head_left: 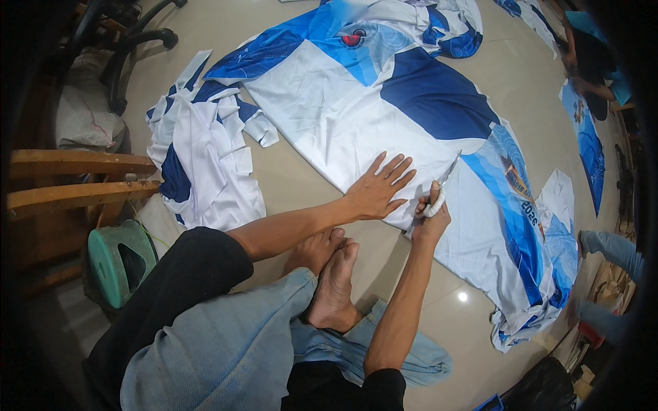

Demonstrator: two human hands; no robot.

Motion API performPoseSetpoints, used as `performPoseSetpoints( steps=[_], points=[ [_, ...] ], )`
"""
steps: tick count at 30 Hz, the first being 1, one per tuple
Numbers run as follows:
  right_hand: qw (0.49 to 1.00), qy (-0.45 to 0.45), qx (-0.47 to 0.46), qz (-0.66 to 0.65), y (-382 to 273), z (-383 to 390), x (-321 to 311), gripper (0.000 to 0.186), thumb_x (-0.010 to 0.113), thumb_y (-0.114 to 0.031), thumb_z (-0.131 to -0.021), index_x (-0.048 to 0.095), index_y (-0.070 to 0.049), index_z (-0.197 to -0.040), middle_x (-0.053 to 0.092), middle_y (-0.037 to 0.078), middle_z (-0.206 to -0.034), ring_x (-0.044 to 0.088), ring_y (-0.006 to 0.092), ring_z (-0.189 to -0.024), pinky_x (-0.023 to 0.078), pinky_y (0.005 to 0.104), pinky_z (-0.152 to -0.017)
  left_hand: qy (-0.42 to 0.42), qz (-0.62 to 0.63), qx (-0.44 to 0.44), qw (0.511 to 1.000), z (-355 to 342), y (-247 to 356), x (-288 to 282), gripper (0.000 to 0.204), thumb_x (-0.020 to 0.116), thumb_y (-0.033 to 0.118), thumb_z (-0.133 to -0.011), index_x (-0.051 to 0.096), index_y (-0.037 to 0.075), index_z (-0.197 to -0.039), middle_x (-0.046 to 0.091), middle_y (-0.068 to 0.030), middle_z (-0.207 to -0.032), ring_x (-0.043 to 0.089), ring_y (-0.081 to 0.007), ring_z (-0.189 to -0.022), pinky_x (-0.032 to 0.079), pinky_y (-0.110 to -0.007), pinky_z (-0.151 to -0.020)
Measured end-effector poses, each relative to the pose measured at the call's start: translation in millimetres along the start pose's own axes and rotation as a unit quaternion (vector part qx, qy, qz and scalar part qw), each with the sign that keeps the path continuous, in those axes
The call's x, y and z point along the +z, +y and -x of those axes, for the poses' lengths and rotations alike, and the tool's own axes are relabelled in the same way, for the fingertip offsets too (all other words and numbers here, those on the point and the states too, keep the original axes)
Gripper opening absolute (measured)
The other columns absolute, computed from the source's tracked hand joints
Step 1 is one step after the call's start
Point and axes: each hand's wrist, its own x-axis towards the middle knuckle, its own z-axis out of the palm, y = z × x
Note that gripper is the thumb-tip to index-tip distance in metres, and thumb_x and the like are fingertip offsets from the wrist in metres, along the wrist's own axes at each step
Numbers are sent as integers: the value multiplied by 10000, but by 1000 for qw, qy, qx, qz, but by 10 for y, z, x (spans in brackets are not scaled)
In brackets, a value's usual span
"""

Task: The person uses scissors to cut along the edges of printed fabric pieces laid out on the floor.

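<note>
A wide sheet of printed fabric (329, 109) in white, navy and light blue lies spread on the tiled floor before me. My left hand (373, 193) rests palm down on its white part, fingers spread, holding nothing. In my right hand (432, 222) is a pair of scissors (450, 170) with white handles, gripped through the loops. Their blades point up and away, over the white cloth close to a light blue printed panel (504, 178). At the lower right, the sheet's end is bunched into folds.
Left of the sheet lies a heap of white and navy fabric pieces (205, 154). A green plastic stool (113, 264), wooden slats (82, 163) and a wheeled chair base (137, 38) stand at the left. Another person's arm (595, 88) works over blue cloth (586, 154) at the far right.
</note>
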Motion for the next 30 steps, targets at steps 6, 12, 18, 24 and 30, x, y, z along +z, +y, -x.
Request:
performPoseSetpoints(
  steps=[6, 12, 18, 24, 30],
  points=[
    [999, -18, 8, 45, -79, -29, -51, 363, 786, -269, -869, 693, 2, -1092, 584, 18, -665, 502, 61, -518, 366, 200, -463, -2, -10, -2, 1000, -6, -10, -9, 704, 475, 474, -979, 306, 76, -1535, 235, -167, -1613, 191, -318, -1500, 128, -556, -1206],
    [998, -34, 43, 14, -169, 331, -306, 413, 757, -227, -891, 640, 13, -1207, 620, 45, -728, 545, 91, -572, 408, 209, -511, 12, 23, -12, 1000, -186, -254, -57, 688, 466, 486, -989, 282, 143, -1557, 211, -126, -1631, 156, -304, -1514, 95, -572, -1206],
    [817, 134, -342, 445, 66, 492, -1125, 510, 661, -22, -851, 553, 12, -1348, 624, 187, -1298, 595, 309, -1212, 452, 373, -1027, 44, 55, 55, 996, -1026, -1403, -231, 670, 536, 410, -977, 304, 163, -1555, 210, -134, -1629, 115, -312, -1523, 126, -555, -1197],
    [792, 130, -337, 493, -3, 433, -1599, 645, 716, -54, -798, 494, -21, -1402, 597, 218, -1152, 565, 397, -1101, 468, 448, -946, -25, -106, -70, 992, -658, -1422, -170, 684, 451, 462, -1007, 244, 146, -1577, 158, -69, -1656, 109, -271, -1531, 39, -583, -1200],
    [779, 159, -350, 494, 71, 323, -2051, 549, 719, -75, -798, 575, -13, -1324, 615, 207, -1233, 586, 369, -1150, 453, 442, -997, 15, -8, -228, 973, 585, -1009, 402, 798, 522, 487, -975, 158, 138, -1594, 79, -150, -1661, 80, -352, -1526, 110, -666, -1144]
  ],
)
